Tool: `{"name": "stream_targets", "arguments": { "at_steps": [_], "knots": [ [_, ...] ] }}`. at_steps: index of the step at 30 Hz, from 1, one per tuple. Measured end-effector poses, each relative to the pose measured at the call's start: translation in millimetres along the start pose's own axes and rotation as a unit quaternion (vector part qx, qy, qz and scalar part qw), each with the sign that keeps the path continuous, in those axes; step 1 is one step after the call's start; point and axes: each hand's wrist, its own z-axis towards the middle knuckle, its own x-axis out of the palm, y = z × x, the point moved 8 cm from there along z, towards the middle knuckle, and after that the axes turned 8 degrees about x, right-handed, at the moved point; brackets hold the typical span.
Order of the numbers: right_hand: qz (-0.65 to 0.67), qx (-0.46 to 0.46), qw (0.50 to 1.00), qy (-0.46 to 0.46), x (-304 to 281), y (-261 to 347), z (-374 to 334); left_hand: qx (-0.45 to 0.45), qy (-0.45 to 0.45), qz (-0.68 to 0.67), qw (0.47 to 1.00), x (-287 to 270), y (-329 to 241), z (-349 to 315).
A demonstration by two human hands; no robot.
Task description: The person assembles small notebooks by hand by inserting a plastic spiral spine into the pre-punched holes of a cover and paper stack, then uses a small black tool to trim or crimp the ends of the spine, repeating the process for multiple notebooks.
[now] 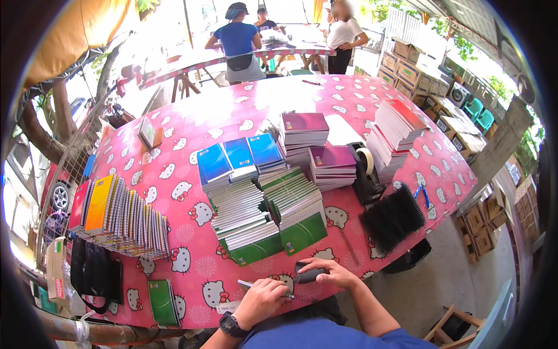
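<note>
At the near table edge, my left hand [265,301], with a black watch on its wrist, is closed on a thin silver piece [244,283] whose end sticks out past the fingers. My right hand [336,273] grips a dark grey rounded object [307,274]; its kind is unclear. The two hands are close together, just in front of stacks of green spiral notebooks [296,203]. Blue notebooks [238,152] lie on the far end of these stacks. A loose spiral coil [350,247] rests to the right, beside a bundle of black binding coils [392,218].
Purple notebook stacks [332,157], a black tape dispenser [366,183] and red-topped stacks [398,131] stand to the right. Yellow notebooks [102,198], a black bag [90,270] and a green notebook [163,302] lie left on the pink table [192,215]. People [238,43] are at a farther table.
</note>
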Motion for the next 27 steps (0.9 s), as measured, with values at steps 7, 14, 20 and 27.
{"name": "stream_targets", "arguments": {
  "at_steps": [7, 14, 20, 27],
  "knots": [
    [0.087, -0.039, 0.994, 0.058, 17, 8, -1, -0.032, -0.092, 0.096, 0.991, -16, 7, -14],
    [-0.168, -0.015, 0.985, -0.046, 17, 13, 14, -0.054, -0.157, 0.124, 0.978, -9, 15, -22],
    [-0.194, -0.004, 0.980, -0.045, 12, 27, 19, -0.077, -0.145, 0.092, 0.982, -5, 20, -16],
    [-0.024, -0.026, 0.996, 0.076, 30, 27, 20, -0.073, -0.179, 0.097, 0.976, -8, 27, -23]
  ]
}}
